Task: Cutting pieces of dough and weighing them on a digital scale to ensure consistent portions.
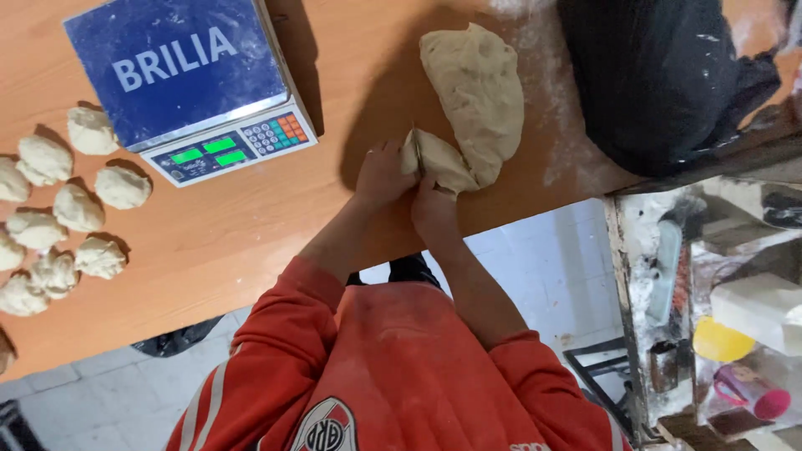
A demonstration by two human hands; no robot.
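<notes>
- Large dough mass (478, 92) lying on the wooden worktop (251, 225), long axis running away from the body, its near end right at the hands.
- Smaller dough lobe (440, 160) at that near end, still joined to the mass, just beyond the fingertips.
- Left hand (380, 175) closed on the lobe's left edge, fingers pinched onto the dough.
- Right hand (433, 205) pressed in below the lobe, fingers curled against it; what is gripped underneath cannot be told.
- Both hands side by side, touching the lobe; neither clearly nearer, bulk of the mass up and slightly right of both.
- Digital scale (194, 83) with blue platform well to the left.
- Cluster of small dough pieces (58, 209) further left, apart from the hands.
- Dark bag (660, 75) just right of the mass.
</notes>
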